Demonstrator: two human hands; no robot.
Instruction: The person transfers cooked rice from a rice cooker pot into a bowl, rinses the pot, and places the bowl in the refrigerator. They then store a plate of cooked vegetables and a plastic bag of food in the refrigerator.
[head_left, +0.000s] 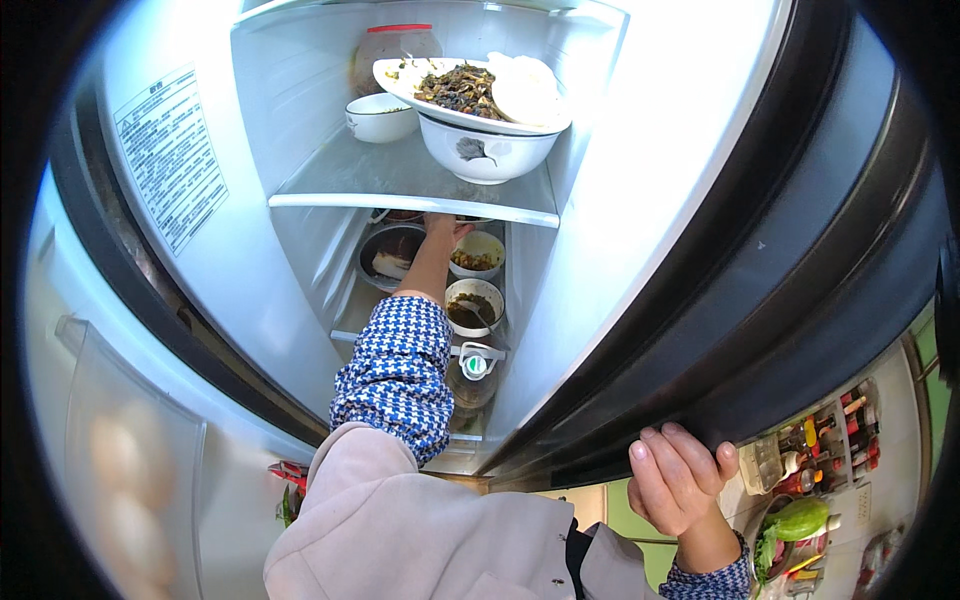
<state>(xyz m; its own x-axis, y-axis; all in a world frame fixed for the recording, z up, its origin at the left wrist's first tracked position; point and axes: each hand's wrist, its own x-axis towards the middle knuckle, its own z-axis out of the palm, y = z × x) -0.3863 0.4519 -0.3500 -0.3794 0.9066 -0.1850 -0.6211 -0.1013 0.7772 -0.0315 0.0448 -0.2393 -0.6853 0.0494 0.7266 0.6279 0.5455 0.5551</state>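
My left hand (444, 223) reaches into the fridge's lower compartment. Its fingers are largely hidden under the front edge of the glass shelf (412, 202), beside a dish rim, so any grip cannot be told. Below and around it are a dark pan (367, 259) with a pale piece of food, a white bowl of food (487, 246) and another white bowl (454, 300) with dark food and a spoon. My right hand (675, 480) is raised at the edge of the dark fridge door (585, 450), palm in view, thumb apart, nothing seen in it.
On the upper shelf, a white plate of dark greens (397, 75) rests on a large bowl (484, 154), near a small bowl (381, 127) and a red-lidded jar (397, 49). A handled clear container (472, 390) stands low down. Eggs (131, 457) show in the left door; bottles (806, 480) stand at right.
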